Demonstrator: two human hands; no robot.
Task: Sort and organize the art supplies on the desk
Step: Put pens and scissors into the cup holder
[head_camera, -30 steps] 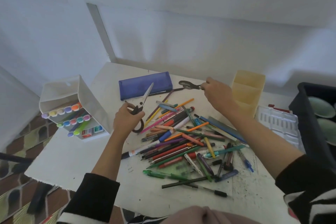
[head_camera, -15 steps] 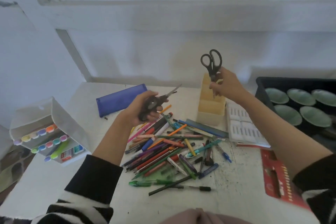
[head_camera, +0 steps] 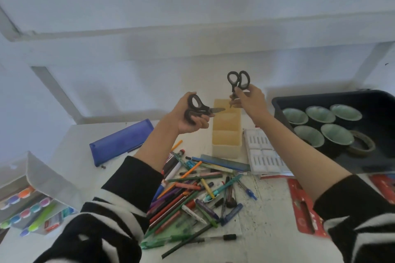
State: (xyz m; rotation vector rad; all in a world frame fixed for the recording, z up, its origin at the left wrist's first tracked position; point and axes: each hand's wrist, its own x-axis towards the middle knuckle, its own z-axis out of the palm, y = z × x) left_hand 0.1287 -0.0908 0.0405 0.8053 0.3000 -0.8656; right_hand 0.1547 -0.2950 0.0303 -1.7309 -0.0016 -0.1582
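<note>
The left hand (head_camera: pixel 188 120) held sideways scissors (head_camera: pixel 202 110), tips toward the yellow box (head_camera: pixel 226 145). The right hand (head_camera: pixel 251 100) pinched upright scissors (head_camera: pixel 236 86), handles up.

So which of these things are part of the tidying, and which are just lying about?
In the job: left-hand scissors, right-hand scissors, pen pile, yellow organizer, blue pencil case.
Lying about: black tray, green bowls, tape roll.

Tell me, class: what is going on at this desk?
A person holds a pair of scissors up in each hand. The left hand grips the left scissors with blades pointing right; the right hand holds the right scissors handles up, tips down toward the yellow box. Pens lie heaped on the desk.
</note>
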